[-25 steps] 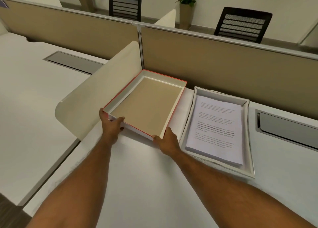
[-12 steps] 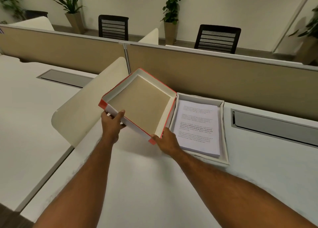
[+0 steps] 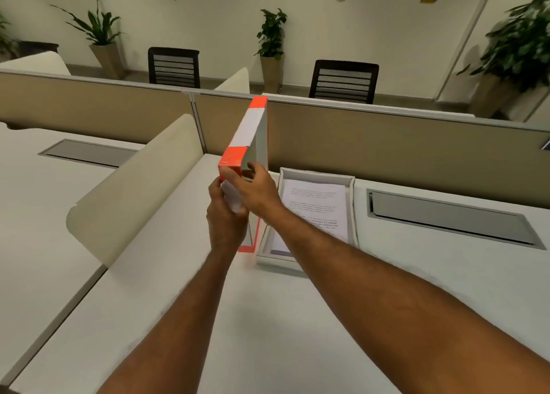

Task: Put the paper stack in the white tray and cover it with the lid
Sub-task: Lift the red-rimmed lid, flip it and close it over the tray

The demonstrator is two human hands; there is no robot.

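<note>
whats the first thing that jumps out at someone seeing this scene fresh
The orange-and-white lid stands out, held up on edge at centre frame by the left hand and right hand. Just to its right, the white tray sits on the desk with the paper stack inside, still uncovered.

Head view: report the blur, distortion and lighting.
Head view: motion blur smears the right-edge plant and softens the left hand and right hand gripping the upended lid; wide-angle bends the partition; soft, even light; print on the paper stack unreadable.
</note>
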